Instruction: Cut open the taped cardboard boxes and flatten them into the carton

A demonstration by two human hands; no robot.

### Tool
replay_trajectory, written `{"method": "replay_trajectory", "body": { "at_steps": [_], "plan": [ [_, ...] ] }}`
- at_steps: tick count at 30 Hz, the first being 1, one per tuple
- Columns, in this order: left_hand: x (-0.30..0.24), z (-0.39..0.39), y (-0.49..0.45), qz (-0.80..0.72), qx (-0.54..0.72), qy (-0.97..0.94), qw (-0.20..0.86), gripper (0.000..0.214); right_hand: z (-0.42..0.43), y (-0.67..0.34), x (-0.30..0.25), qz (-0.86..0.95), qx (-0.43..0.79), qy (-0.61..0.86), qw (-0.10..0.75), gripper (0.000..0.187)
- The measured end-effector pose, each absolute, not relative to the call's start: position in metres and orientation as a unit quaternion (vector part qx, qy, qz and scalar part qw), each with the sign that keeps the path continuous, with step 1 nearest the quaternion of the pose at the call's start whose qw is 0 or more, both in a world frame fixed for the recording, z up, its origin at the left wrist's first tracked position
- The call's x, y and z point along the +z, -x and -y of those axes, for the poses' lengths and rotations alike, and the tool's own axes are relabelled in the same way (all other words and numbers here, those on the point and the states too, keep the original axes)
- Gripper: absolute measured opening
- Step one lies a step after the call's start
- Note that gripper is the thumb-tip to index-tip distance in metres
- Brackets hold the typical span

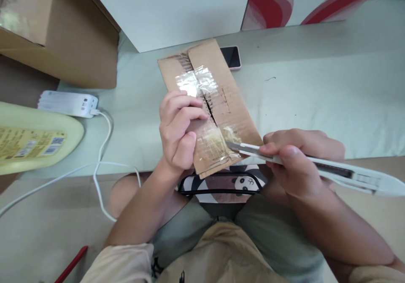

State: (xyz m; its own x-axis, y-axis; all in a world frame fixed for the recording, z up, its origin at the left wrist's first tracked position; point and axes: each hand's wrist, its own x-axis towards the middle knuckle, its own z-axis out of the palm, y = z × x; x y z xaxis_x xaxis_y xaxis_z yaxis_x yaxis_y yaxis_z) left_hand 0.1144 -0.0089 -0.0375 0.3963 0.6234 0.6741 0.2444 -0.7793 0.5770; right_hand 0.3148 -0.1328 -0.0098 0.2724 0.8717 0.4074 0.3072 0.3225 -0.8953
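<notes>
A flat brown cardboard piece (pixel 232 99) lies tilted over the near edge of the pale green surface, with a slit along its middle seam. Clear tape (pixel 207 80) crosses the seam at the far end, and more tape (pixel 210 143) covers the near end. My left hand (pixel 180 126) grips the cardboard's left side, fingers curled over its top. In my right hand (pixel 297 156) is a white utility knife (pixel 348 173), held closed around the handle. Its blade touches the taped seam near the cardboard's near end.
A phone (pixel 232 58) lies partly under the cardboard's far edge. Behind stand a white box (pixel 177 8) and a red-and-white box (pixel 284 4). On the left are a cardboard box (pixel 82 34), a white power bank (pixel 69 103) with a cable (pixel 99 156), and a yellow-green bottle (pixel 38 141).
</notes>
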Motion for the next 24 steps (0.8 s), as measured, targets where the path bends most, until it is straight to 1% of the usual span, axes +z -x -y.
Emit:
{"method": "replay_trajectory", "body": {
  "at_steps": [4, 9, 12, 14, 20, 24],
  "plan": [
    [-0.040, 0.007, -0.116, -0.247, 0.494, -0.809, 0.201, 0.020, 0.132, -0.314, -0.009, 0.561, 0.230, 0.531, 0.592, 0.027],
    [-0.040, 0.008, -0.115, -0.262, 0.491, -0.806, 0.202, 0.020, 0.125, -0.313, 0.005, 0.630, 0.201, 0.544, 0.516, 0.020],
    [-0.039, 0.008, -0.115, -0.274, 0.481, -0.808, 0.200, 0.020, 0.122, -0.313, 0.010, 0.647, 0.196, 0.541, 0.501, 0.020],
    [-0.039, 0.007, -0.115, -0.268, 0.482, -0.811, 0.196, 0.020, 0.122, -0.315, 0.009, 0.648, 0.209, 0.528, 0.508, 0.020],
    [-0.040, 0.004, -0.114, -0.252, 0.483, -0.815, 0.198, 0.019, 0.129, -0.321, -0.003, 0.591, 0.252, 0.492, 0.587, 0.019],
    [-0.039, 0.005, -0.113, -0.263, 0.476, -0.816, 0.197, 0.022, 0.130, -0.322, -0.002, 0.580, 0.277, 0.498, 0.582, 0.019]
  ]
}}
